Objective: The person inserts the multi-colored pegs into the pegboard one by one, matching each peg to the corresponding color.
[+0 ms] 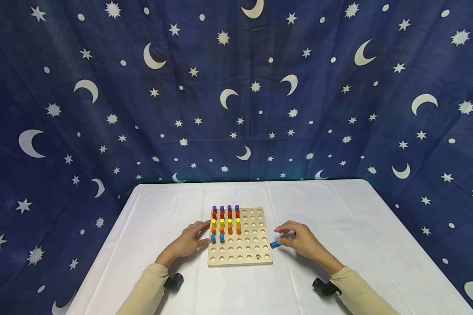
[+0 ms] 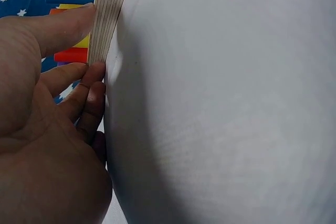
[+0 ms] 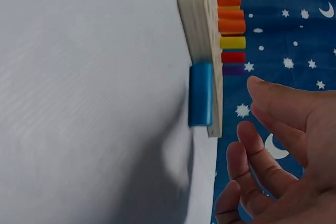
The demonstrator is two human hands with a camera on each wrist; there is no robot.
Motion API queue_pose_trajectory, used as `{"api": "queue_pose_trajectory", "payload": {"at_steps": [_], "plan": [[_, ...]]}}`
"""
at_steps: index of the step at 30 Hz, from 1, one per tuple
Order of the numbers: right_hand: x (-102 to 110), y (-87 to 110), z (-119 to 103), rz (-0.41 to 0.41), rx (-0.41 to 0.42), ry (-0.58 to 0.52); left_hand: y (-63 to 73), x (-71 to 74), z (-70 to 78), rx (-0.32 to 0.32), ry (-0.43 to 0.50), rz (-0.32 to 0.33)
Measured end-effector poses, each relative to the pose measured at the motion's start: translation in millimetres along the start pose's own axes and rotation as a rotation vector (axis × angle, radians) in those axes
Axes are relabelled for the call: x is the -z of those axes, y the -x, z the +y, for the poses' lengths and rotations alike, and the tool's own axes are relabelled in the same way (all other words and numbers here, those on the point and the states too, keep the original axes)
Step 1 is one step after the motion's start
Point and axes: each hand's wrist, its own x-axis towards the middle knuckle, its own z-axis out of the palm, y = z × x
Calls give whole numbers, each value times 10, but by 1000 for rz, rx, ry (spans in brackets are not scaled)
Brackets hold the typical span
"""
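Note:
A wooden pegboard (image 1: pixel 240 264) lies on the white table, with rows of round holes. Upright in its left part stand rows of purple, red, yellow (image 1: pixel 230 222) and orange pegs, and two blue pegs (image 1: pixel 222 239) in the row nearest the person below them. My left hand (image 1: pixel 187 240) rests at the board's left edge, thumb and fingertips right at its side (image 2: pixel 107 19). Off the right edge, a loose blue peg (image 1: pixel 274 244) lies on its side on the cloth. Over it hovers my right hand (image 1: pixel 302 239), fingers loosely bent and apart from the peg (image 3: pixel 201 95) in the right wrist view.
A white cloth (image 1: pixel 173 197) covers the table. Behind it hangs a dark blue curtain (image 1: pixel 205 131) with white moons and stars. Black wrist devices (image 1: pixel 326 287) sit on both forearms, close over the table. One hole (image 1: pixel 258 257) in the board's front row looks darker inside.

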Motion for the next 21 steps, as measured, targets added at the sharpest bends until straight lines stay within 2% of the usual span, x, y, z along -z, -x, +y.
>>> {"api": "queue_pose_trajectory", "payload": {"at_steps": [10,14,21], "plan": [[34,31,152,-87,-55,31,-15,-15,-16,3,3,6],[35,18,211,-114,-53,60,-15,-14,-17,3,4,5],[26,-16,204,-153,-59,71,-9,-16,-10,9,2,5]]}}
